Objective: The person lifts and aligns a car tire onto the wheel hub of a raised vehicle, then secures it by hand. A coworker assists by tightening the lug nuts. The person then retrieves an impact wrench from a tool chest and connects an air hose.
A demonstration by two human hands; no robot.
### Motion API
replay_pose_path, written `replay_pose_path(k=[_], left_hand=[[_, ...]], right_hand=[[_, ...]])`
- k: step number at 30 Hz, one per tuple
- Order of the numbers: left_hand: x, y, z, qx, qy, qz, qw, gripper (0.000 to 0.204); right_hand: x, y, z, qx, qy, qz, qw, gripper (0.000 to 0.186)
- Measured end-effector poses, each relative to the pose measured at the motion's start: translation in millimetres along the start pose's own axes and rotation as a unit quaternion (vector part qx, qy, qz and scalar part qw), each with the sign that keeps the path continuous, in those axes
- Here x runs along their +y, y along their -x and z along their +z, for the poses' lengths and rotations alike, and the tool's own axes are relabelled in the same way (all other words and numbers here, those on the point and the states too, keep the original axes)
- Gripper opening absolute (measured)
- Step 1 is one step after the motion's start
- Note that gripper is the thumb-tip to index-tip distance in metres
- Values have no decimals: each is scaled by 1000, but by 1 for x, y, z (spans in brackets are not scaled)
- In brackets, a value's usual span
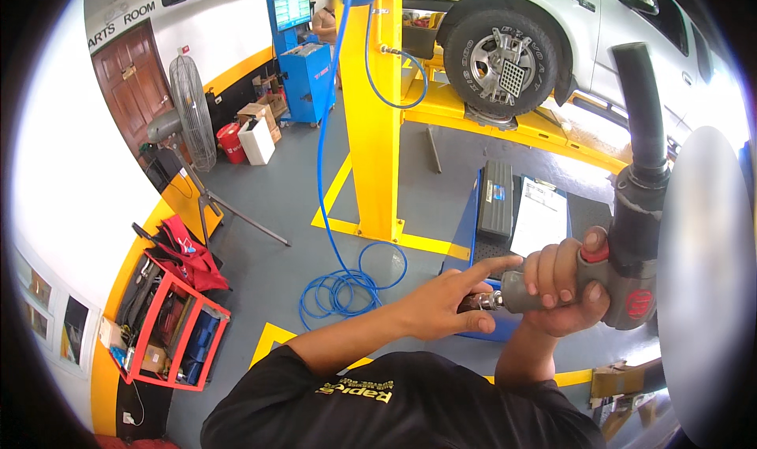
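Note:
My right hand (564,279) grips the grey handle of a pistol-grip air tool (631,220), raised at the right. The tool has a red trigger, a black front section and a thick black tube (637,94) pointing up from it. Its handle end faces left. There my left hand (453,299) closes its fingers around a small metal air fitting (485,300), index finger stretched along the handle. The palm hides part of the fitting, and I cannot tell whether a hose is joined to it.
A blue hose (339,291) lies coiled on the floor and runs upward past a yellow lift post (377,134). Below my hands stands a workbench with a black case (496,201) and a paper sheet (540,218). A white vehicle (512,0), red tool cart (169,323) and fan (192,114) surround it.

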State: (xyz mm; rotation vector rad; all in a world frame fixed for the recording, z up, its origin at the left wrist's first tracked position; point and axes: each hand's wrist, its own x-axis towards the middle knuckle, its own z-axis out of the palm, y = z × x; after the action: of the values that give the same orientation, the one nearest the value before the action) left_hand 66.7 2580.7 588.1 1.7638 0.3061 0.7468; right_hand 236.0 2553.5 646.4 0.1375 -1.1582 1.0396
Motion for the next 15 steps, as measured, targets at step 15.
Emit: replay_pose_path(k=[15], left_hand=[[-24,-246,-228,138,-574,27,807,47]], right_hand=[[-55,26,-130,21,48,53,997,58]])
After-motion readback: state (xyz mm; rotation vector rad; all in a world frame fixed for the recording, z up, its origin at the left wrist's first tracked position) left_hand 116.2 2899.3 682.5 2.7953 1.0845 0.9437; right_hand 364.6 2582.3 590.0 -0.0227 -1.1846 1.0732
